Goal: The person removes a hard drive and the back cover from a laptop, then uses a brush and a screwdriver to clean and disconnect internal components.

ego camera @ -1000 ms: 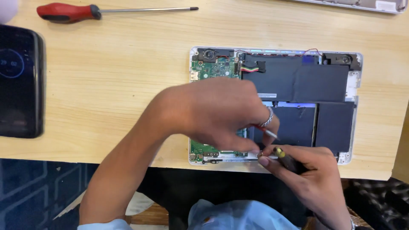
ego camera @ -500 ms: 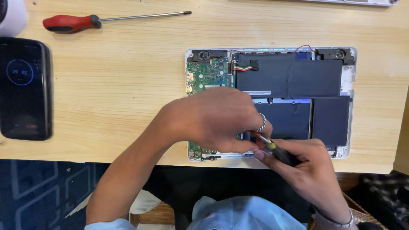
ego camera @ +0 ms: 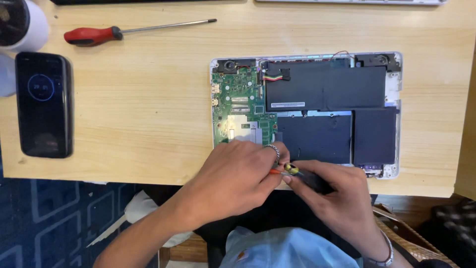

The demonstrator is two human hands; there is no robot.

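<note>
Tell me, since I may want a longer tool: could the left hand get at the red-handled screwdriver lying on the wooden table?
Probably yes. The red-handled screwdriver lies apart from other things on bare wooden table, nothing covering it. The left hand is busy at the opened laptop and would have to let go first.

A dark phone screen [ego camera: 44,104] showing a blue ring lies far left; a white label [ego camera: 287,104], seemingly, marks the black battery [ego camera: 325,89].

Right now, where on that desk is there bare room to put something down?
The widest bare wood lies between the phone and the opened laptop, below the red screwdriver. A narrower strip runs right of the laptop to the table edge. It is crowded at the laptop's near edge, where the left hand and right hand meet over a small screwdriver.
</note>
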